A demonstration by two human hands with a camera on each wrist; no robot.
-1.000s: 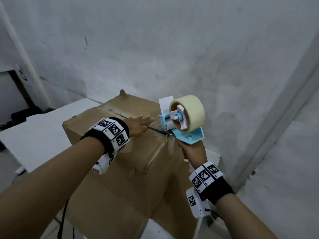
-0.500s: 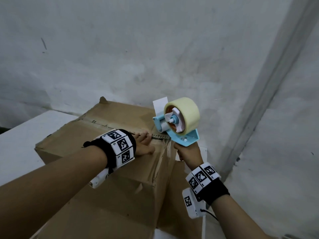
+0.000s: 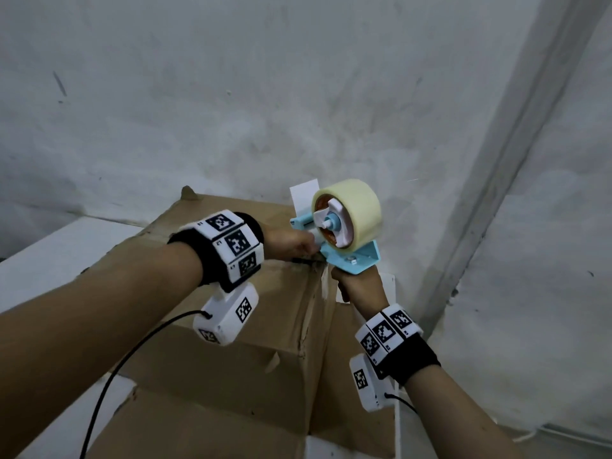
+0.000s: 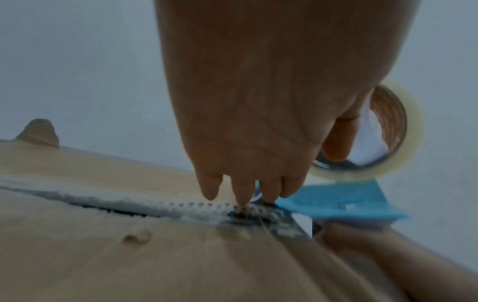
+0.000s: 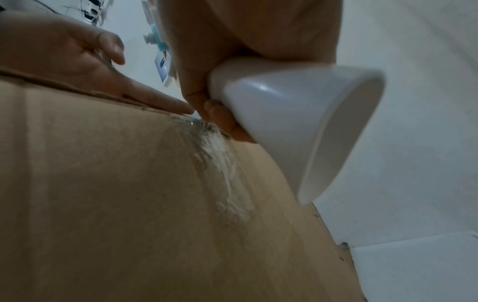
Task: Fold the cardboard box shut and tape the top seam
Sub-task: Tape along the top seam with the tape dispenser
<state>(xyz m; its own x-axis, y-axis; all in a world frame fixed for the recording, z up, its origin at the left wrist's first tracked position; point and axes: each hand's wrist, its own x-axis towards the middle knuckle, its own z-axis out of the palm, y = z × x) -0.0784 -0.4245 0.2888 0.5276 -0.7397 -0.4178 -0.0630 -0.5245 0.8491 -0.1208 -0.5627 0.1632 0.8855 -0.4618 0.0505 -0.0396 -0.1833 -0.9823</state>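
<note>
A brown cardboard box [image 3: 258, 326] stands with its top flaps folded down. The top seam [image 4: 129, 206] runs to the right edge, where shiny tape [image 5: 222, 163] runs over the edge and down the side. My left hand [image 3: 291, 243] reaches to the seam's right end, and its straight fingertips [image 4: 243, 194] press down there, right beside the blue tape dispenser [image 3: 351, 260]. The dispenser's cream tape roll [image 3: 357, 207] sits above the box corner. My right hand [image 3: 361, 286] grips the dispenser's white handle [image 5: 297, 114] just off the box's right side.
A white wall rises close behind the box, with a grey corner strip [image 3: 496, 160] at the right. A white surface [image 3: 66, 253] lies to the left of the box. More cardboard [image 3: 198, 435] sits below it. A black cable [image 3: 116, 376] hangs from my left wrist.
My left hand has slid right along the seam until it reaches the dispenser. The dispenser has stayed at the box's right edge, and my head has turned a little to the right.
</note>
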